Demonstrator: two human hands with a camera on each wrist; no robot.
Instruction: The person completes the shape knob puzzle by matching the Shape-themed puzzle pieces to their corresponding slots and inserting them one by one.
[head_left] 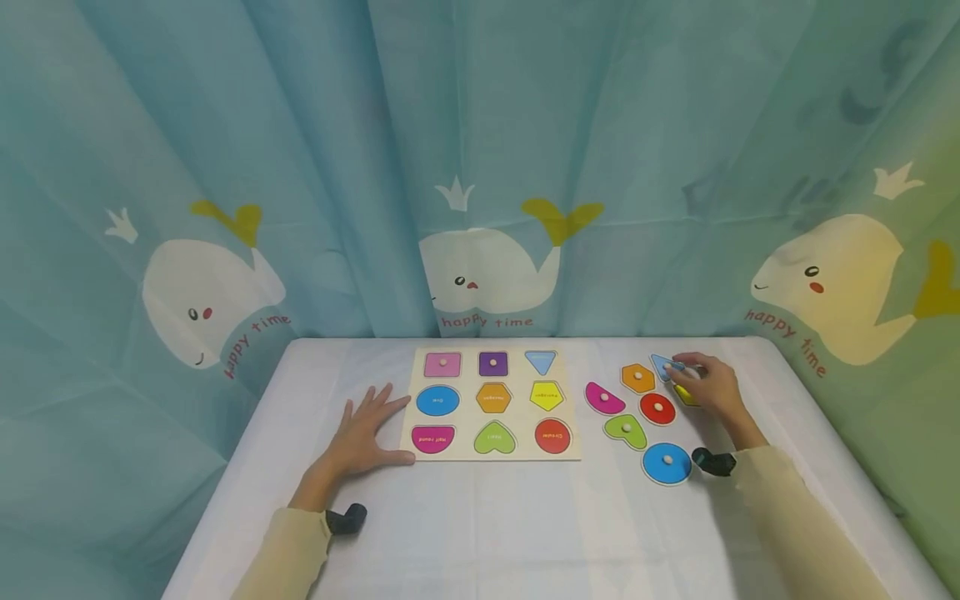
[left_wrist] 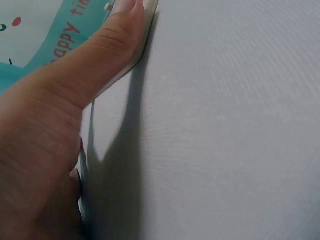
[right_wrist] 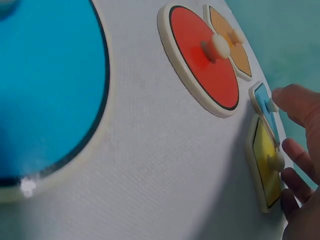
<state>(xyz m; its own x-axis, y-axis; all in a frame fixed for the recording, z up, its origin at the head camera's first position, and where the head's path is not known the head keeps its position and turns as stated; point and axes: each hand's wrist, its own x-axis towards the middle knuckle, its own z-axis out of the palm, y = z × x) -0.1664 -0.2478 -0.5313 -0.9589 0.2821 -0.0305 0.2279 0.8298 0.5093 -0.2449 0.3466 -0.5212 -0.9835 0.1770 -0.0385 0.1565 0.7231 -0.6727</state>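
Observation:
My left hand (head_left: 360,437) lies with fingers spread at the left edge of a wooden shape puzzle board (head_left: 465,417). In the left wrist view, its thumb (left_wrist: 107,42) rests against the board's edge. At the far right, my right hand (head_left: 712,387) reaches over a light blue triangle piece (head_left: 660,364), fingertips right at its knob (right_wrist: 271,105), which stays visible. A yellow piece (right_wrist: 265,162) lies beneath the other fingers, partly hidden by the hand in the head view. The triangle lies flat beside the orange hexagon piece (head_left: 637,378) and red circle piece (head_left: 657,409).
Set in the board are a pink rectangle piece (head_left: 443,363) and a purple square piece (head_left: 492,363), both knobbed; its other printed shapes show without knobs. A magenta half-round piece (head_left: 604,398), green heart piece (head_left: 626,431) and blue oval piece (head_left: 667,463) lie right of it. A curtain (head_left: 360,167) hangs behind.

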